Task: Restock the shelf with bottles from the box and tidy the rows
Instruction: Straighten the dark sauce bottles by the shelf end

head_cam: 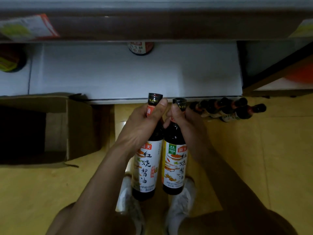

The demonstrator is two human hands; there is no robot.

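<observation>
Head cam: grips left bottle (pixel 147 167) by neck w/ L hand (pixel 144 123), right bottle (pixel 174 167) w/ R hand (pixel 185 118), side by side before shelf (pixel 118 75).

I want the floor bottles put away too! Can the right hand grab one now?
Probably not yet: the right hand grips a bottle by its neck. The floor bottles lie just beside it, unblocked.

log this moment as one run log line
left hand: grips left bottle by neck | right hand: grips right bottle by neck | shelf: back bottle standing | box: open, floor | spare bottles: floor by shelf
</observation>
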